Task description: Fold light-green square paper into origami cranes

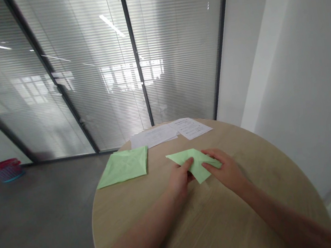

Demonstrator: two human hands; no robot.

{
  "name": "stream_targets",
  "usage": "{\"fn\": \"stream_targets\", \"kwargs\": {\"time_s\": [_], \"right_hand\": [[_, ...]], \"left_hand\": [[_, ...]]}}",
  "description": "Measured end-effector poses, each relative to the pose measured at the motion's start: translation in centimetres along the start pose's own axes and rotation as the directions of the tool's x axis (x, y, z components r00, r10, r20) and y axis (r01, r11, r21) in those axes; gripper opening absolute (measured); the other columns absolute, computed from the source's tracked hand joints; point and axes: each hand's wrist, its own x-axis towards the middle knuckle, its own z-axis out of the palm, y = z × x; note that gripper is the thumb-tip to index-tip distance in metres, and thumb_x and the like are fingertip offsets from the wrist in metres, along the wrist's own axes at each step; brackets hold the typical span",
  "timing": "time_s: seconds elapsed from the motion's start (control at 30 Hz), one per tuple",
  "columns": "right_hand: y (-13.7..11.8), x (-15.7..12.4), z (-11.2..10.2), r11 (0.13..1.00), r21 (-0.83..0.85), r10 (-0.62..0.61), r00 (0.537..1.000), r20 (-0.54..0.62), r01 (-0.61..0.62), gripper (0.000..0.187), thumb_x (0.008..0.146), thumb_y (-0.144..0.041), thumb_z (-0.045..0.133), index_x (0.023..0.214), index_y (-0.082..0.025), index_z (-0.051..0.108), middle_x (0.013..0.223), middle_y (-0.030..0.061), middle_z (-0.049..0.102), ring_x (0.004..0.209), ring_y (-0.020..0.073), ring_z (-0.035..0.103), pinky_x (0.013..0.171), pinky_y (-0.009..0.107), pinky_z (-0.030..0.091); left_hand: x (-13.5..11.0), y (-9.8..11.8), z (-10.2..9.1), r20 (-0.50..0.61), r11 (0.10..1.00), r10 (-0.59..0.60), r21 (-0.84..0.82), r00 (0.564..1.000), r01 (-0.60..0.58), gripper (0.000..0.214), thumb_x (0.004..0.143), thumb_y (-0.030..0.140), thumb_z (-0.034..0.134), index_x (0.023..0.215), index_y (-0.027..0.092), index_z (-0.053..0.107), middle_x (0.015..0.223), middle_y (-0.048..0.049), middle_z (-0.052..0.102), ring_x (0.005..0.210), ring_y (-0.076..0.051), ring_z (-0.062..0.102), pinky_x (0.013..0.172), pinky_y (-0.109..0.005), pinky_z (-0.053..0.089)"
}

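Observation:
A folded sheet of light green paper (195,159) is held between my two hands, a little above the round wooden table. Its left end comes to a point, and another corner hangs down toward me. My left hand (182,175) grips it from the left, with the thumb on top and the other fingers mostly hidden beneath. At the right end, my right hand (221,165) pinches the folded layers between thumb and fingers. A larger stack of green paper (125,165) lies on the table to the left, apart from both hands.
White printed sheets (192,127) lie at the far edge of the round table (250,157). Beyond them stands a glass partition with blinds (180,56); a white wall (308,71) is on the right. A red and blue basket (5,171) sits on the floor at far left.

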Motion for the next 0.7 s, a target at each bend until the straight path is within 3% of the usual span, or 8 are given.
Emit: {"fn": "stream_targets", "kwargs": {"time_s": [0.13, 0.27, 0.43, 0.7], "right_hand": [[0.2, 0.0, -0.5, 0.983, -0.139, -0.122, 0.992, -0.019, 0.118, 0.023, 0.093, -0.031, 0.064, 0.114, -0.029, 0.075, 0.121, 0.0088, 0.070, 0.114, 0.0259, 0.066, 0.103, 0.047, 0.053], [0.4, 0.1, -1.0, 0.962, -0.182, -0.199, 0.979, 0.035, 0.202, 0.021, 0.094, -0.029, 0.063, 0.110, -0.029, 0.077, 0.122, 0.0090, 0.070, 0.112, 0.0252, 0.067, 0.099, 0.044, 0.056], [0.1, 0.1, -1.1, 0.953, -0.172, -0.240, 0.968, 0.068, 0.249, 0.020, 0.096, -0.024, 0.060, 0.102, -0.027, 0.079, 0.119, 0.0093, 0.070, 0.102, 0.0227, 0.070, 0.091, 0.039, 0.059], [-0.1, -0.3, -0.9, 0.935, -0.232, -0.257, 0.963, 0.076, 0.268, 0.022, 0.096, -0.020, 0.059, 0.101, -0.027, 0.079, 0.121, 0.0099, 0.069, 0.107, 0.0238, 0.069, 0.094, 0.040, 0.058]], "left_hand": [[-0.1, -0.1, 0.1, 0.042, 1.000, 0.007, 0.003, 0.999, -0.007, 0.027, 0.088, 0.025, 0.069, 0.112, 0.012, 0.068, 0.107, -0.0122, 0.076, 0.085, -0.021, 0.070, 0.075, -0.033, 0.056], [0.0, -0.8, 0.0, 0.087, 0.998, 0.015, 0.066, 0.996, -0.021, 0.029, 0.085, 0.027, 0.070, 0.111, 0.013, 0.070, 0.104, -0.0109, 0.076, 0.084, -0.022, 0.070, 0.073, -0.033, 0.056], [0.1, -1.2, 0.1, 0.109, 0.987, 0.060, 0.143, 0.992, -0.075, 0.030, 0.085, 0.033, 0.072, 0.107, 0.014, 0.072, 0.099, -0.0111, 0.076, 0.080, -0.021, 0.070, 0.070, -0.032, 0.057], [-0.5, -1.4, 0.4, 0.114, 0.982, 0.081, 0.159, 0.990, -0.098, 0.035, 0.083, 0.035, 0.073, 0.110, 0.013, 0.070, 0.102, -0.0120, 0.076, 0.084, -0.023, 0.070, 0.073, -0.034, 0.059]]}}
